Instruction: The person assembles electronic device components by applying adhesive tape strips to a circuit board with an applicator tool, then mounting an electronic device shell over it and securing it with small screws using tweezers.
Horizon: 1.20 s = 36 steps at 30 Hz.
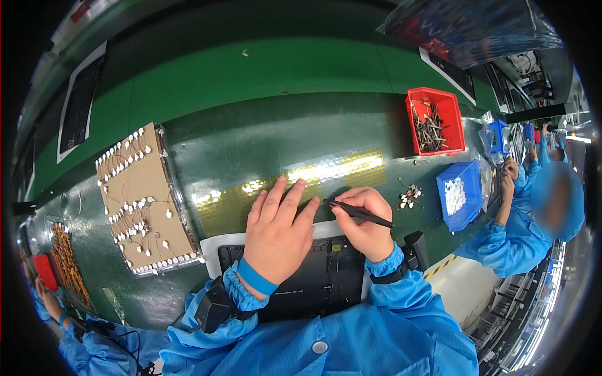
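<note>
A clear sheet with rows of small yellow pieces [232,210] lies across the bench before me. My left hand [274,241] rests on its near edge, fingers stretched out and spread. Pinched in my right hand [369,230] are black tweezers [367,216]; their tip points left and meets the sheet beside my left fingertips. Under my wrists, nearer my body, a black flat panel [313,282] with screw holes and a small yellow patch lies on a white sheet. My hands and forearms cover parts of it.
To the left stands a cardboard-topped tray [135,188] of white-tipped wired parts. On the right are a red bin [461,125] of small metal parts, a blue bin [473,182] of white pieces and a loose cluster of wired parts [411,197]. A co-worker [508,244] sits at right.
</note>
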### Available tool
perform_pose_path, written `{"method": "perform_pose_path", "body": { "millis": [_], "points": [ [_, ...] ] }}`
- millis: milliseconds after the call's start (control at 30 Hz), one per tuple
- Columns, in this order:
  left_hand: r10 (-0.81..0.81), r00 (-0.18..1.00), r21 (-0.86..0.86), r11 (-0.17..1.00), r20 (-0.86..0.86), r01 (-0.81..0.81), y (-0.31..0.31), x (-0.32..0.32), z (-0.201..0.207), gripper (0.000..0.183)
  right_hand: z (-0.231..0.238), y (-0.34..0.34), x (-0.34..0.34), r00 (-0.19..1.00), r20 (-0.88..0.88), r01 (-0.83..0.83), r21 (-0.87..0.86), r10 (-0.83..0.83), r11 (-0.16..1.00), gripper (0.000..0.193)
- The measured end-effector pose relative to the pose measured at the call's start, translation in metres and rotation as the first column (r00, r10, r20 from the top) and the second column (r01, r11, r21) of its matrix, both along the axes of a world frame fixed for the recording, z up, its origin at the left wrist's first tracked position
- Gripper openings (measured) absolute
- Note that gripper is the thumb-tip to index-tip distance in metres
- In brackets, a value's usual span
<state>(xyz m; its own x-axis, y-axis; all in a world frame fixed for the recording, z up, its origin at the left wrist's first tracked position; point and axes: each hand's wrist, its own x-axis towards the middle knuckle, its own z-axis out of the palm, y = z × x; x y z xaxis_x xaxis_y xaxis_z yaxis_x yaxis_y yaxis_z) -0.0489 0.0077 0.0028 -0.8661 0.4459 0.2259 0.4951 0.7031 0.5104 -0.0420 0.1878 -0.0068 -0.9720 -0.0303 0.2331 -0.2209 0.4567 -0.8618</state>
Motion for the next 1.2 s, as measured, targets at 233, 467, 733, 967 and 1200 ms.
{"method": "perform_pose_path", "body": {
  "millis": [233, 467, 733, 967, 1200],
  "points": [
    [0.004, 1.000, 0.006, 1.000, -0.005, -0.004, 0.001, 0.000, -0.002, 0.041, 0.000, 0.000, 0.000, 1.000, -0.012, 0.004, 0.003, -0.004, 1.000, 0.016],
    [0.005, 1.000, 0.002, 1.000, -0.009, -0.005, 0.002, 0.000, -0.002, 0.041, -0.008, 0.001, 0.005, 0.997, 0.035, 0.069, -0.175, -0.063, 0.982, 0.016],
    [0.008, 0.999, 0.043, 0.999, -0.051, -0.006, -0.001, -0.002, 0.004, 0.041, 0.021, -0.010, 0.040, 0.976, 0.199, 0.193, -0.588, -0.091, 0.785, 0.018],
    [-0.110, 0.993, 0.088, 0.990, 0.047, 0.106, -0.015, 0.017, 0.015, 0.023, 0.012, -0.021, 0.072, 0.920, 0.376, 0.332, -0.602, -0.109, 0.726, 0.017],
    [-0.124, 0.992, 0.247, 0.961, -0.017, 0.125, -0.020, 0.025, -0.005, 0.021, 0.006, -0.029, 0.071, 0.913, 0.382, 0.320, -0.466, -0.139, 0.825, 0.017]
  ]
}}
